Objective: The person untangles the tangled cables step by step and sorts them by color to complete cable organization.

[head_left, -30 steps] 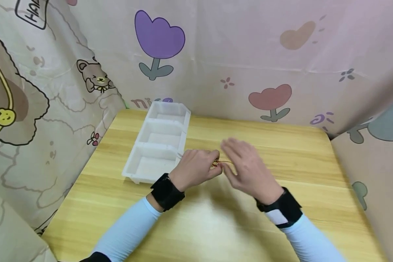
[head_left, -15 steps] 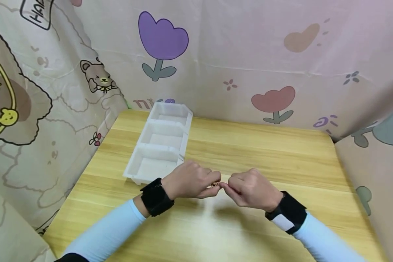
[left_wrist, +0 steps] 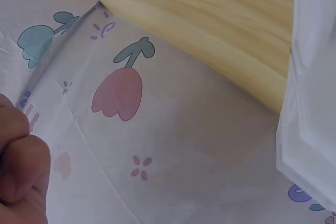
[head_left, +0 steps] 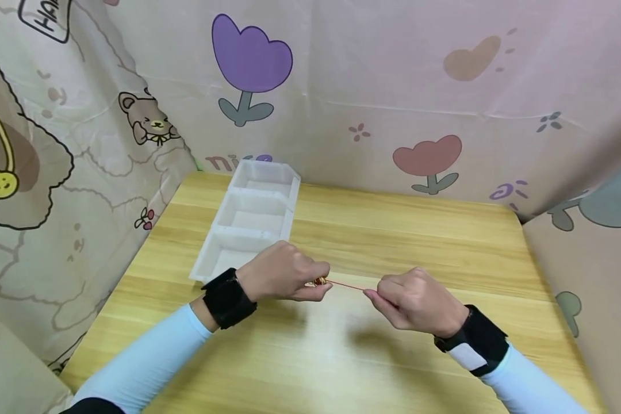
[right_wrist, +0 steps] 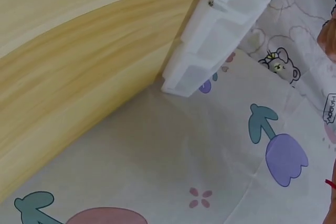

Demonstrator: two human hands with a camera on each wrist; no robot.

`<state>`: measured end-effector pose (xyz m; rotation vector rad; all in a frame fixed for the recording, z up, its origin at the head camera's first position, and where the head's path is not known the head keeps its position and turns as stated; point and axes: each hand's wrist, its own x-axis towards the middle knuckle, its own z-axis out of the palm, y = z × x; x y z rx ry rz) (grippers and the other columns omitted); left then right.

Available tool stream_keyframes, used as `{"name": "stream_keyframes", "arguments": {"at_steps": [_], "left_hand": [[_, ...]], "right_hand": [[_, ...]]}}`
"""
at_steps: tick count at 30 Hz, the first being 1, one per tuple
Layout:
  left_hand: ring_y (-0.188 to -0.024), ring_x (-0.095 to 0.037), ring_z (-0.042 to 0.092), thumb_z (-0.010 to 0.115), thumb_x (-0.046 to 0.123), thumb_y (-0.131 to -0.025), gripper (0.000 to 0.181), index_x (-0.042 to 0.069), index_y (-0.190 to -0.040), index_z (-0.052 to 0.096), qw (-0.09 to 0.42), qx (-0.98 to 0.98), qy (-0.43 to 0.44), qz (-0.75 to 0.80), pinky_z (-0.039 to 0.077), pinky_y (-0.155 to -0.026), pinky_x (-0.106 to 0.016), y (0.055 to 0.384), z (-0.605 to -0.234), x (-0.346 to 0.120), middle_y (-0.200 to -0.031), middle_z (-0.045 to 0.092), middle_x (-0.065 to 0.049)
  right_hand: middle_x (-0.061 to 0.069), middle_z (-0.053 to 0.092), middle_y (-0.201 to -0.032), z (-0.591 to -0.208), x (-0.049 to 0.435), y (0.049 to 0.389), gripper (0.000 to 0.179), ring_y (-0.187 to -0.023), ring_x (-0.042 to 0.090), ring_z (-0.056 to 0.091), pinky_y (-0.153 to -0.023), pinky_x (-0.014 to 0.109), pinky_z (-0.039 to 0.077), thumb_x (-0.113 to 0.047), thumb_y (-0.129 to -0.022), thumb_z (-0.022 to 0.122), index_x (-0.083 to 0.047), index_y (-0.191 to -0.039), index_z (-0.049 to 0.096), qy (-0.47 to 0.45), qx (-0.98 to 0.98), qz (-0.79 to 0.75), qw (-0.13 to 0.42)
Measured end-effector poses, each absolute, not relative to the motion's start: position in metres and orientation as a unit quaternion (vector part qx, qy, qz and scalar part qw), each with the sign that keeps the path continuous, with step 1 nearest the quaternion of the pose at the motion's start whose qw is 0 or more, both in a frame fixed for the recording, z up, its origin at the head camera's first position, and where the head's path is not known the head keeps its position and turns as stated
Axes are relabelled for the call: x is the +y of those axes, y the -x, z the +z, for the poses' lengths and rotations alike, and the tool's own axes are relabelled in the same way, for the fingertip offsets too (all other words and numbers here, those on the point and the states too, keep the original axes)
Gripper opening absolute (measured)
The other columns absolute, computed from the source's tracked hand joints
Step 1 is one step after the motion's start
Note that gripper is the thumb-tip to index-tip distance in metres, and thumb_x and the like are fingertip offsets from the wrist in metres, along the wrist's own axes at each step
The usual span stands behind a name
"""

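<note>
In the head view my left hand (head_left: 284,273) pinches a small gold-and-red item (head_left: 319,281) between thumb and fingers. Most of that item is hidden by the fingers, so its kind is unclear. A thin red string (head_left: 345,284) runs straight from it across to my right hand (head_left: 419,302), which pinches the string's other end between thumb and curled index finger. The two hands are apart, above the wooden table (head_left: 341,356). Curled fingers (left_wrist: 23,171) show at the left edge of the left wrist view. A short red bit of string (right_wrist: 329,183) shows at the right wrist view's edge.
A white tray (head_left: 291,221) with three compartments stands on the table's left side, its near end partly behind the left hand. A patterned cloth (head_left: 336,69) hangs behind the table and along both sides.
My hands, close together at first, have come down nearer the table's front and drawn apart, left hand leftward and right hand rightward. The red string between them now shows longer and straight.
</note>
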<state>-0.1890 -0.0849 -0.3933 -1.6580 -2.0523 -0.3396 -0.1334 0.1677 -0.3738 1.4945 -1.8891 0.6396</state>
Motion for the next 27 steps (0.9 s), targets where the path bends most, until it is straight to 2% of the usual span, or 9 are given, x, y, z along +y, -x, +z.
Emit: {"name": "stream_keyframes", "arguments": {"at_steps": [8,10,12,14,16,17,20,24,27], "left_hand": [[-0.042,0.003,0.032,0.053,0.032,-0.089,0.021,0.02,-0.072,0.053,0.13,-0.796,0.558,-0.193,0.028,-0.037,-0.017,0.19,-0.385,-0.087,-0.052,0.044,0.015],[-0.047,0.002,0.037,0.054,0.031,-0.089,0.017,0.02,-0.077,0.055,0.123,-0.807,0.54,-0.205,0.033,-0.04,-0.017,0.191,-0.382,-0.083,-0.059,0.048,0.014],[-0.053,0.002,0.041,0.056,0.029,-0.09,0.014,0.019,-0.08,0.058,0.12,-0.814,0.525,-0.215,0.036,-0.045,-0.017,0.19,-0.38,-0.08,-0.066,0.051,0.013],[-0.056,0.001,0.042,0.058,0.029,-0.09,0.013,0.018,-0.084,0.06,0.122,-0.82,0.516,-0.215,0.038,-0.047,-0.018,0.189,-0.38,-0.076,-0.07,0.051,0.011],[-0.057,-0.001,0.042,0.059,0.03,-0.09,0.014,0.016,-0.088,0.062,0.125,-0.825,0.508,-0.212,0.038,-0.048,-0.018,0.186,-0.381,-0.071,-0.073,0.052,0.009],[-0.057,-0.001,0.042,0.06,0.029,-0.09,0.014,0.015,-0.089,0.062,0.122,-0.828,0.503,-0.216,0.038,-0.048,-0.017,0.185,-0.381,-0.069,-0.076,0.053,0.008],[-0.053,-0.003,0.039,0.064,0.029,-0.086,0.017,0.014,-0.091,0.057,0.094,-0.84,0.469,-0.257,0.035,-0.046,-0.019,0.184,-0.382,-0.065,-0.075,0.054,0.007],[-0.049,-0.005,0.043,0.063,0.024,-0.086,0.02,0.017,-0.097,0.047,-0.026,-0.816,0.429,-0.386,0.036,-0.044,-0.021,0.184,-0.382,-0.064,-0.08,0.06,0.009],[-0.049,-0.007,0.044,0.055,0.02,-0.09,0.017,0.019,-0.104,0.045,-0.082,-0.79,0.424,-0.435,0.036,-0.047,-0.022,0.183,-0.379,-0.065,-0.074,0.056,0.008]], "right_hand": [[-0.014,0.024,-0.056,-0.385,0.177,0.14,0.039,-0.048,-0.006,0.02,-0.037,0.01,0.016,-0.017,-0.092,0.052,-0.019,-0.057,0.035,-0.521,-0.764,0.263,0.276],[-0.013,0.031,-0.056,-0.385,0.176,0.143,0.033,-0.049,-0.004,0.027,-0.039,0.013,0.027,-0.017,-0.09,0.055,-0.017,-0.059,0.046,-0.482,-0.793,0.251,0.276],[-0.007,0.047,-0.061,-0.382,0.171,0.144,0.021,-0.055,0.002,0.043,-0.05,0.021,0.042,-0.021,-0.089,0.057,-0.011,-0.072,0.062,-0.44,-0.826,0.217,0.279],[0.002,0.06,-0.073,-0.38,0.161,0.144,0.022,-0.066,0.012,0.054,-0.063,0.035,0.05,-0.025,-0.087,0.06,-0.004,-0.092,0.067,-0.414,-0.844,0.194,0.28],[0.004,0.063,-0.079,-0.379,0.152,0.143,0.03,-0.069,0.016,0.056,-0.065,0.04,0.051,-0.024,-0.088,0.061,-0.001,-0.106,0.064,-0.395,-0.858,0.19,0.266],[0.003,0.063,-0.08,-0.379,0.147,0.142,0.029,-0.068,0.014,0.055,-0.062,0.036,0.051,-0.024,-0.088,0.062,-0.002,-0.107,0.063,-0.386,-0.865,0.194,0.256],[-0.005,0.056,-0.07,-0.381,0.137,0.141,0.011,-0.055,0.004,0.045,-0.045,0.024,0.044,-0.013,-0.086,0.064,-0.006,-0.095,0.064,-0.372,-0.87,0.233,0.228],[-0.008,0.051,-0.07,-0.384,0.136,0.145,0.005,-0.052,0.002,0.039,-0.04,0.021,0.036,-0.008,-0.084,0.065,-0.011,-0.084,0.062,-0.374,-0.856,0.275,0.227],[-0.009,0.05,-0.069,-0.385,0.139,0.148,0.006,-0.053,0.002,0.038,-0.04,0.021,0.035,-0.011,-0.084,0.064,-0.013,-0.082,0.059,-0.396,-0.838,0.285,0.245]]}}
